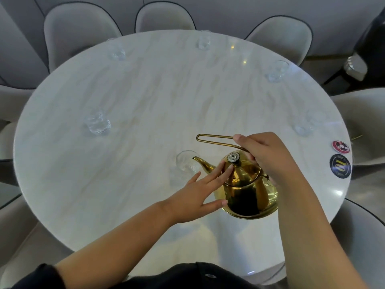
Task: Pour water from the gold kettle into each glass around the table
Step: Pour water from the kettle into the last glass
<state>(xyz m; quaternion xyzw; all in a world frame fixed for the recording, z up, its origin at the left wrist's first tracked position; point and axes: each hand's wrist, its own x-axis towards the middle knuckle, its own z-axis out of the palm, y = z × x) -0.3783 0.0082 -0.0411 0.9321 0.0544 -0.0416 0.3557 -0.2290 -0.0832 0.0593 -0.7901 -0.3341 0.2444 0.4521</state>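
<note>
The gold kettle [249,192] hangs over the near part of the round marble table [158,97], tilted with its spout over a clear glass [186,161]. My right hand [264,153] grips the kettle's thin wire handle. My left hand [200,188] is flat, fingers apart, with fingertips pressing on the lid beside its silver knob and the thumb against the body. More clear glasses stand around the table: near left [97,124], far left [116,50], far middle [204,41], far right [276,70] and right [303,128].
Grey upholstered chairs [164,16] ring the table on all sides. Two round printed discs, a red one [340,146] and a black one [340,166], lie at the table's right edge. A dark object stands at the far right beyond the chairs.
</note>
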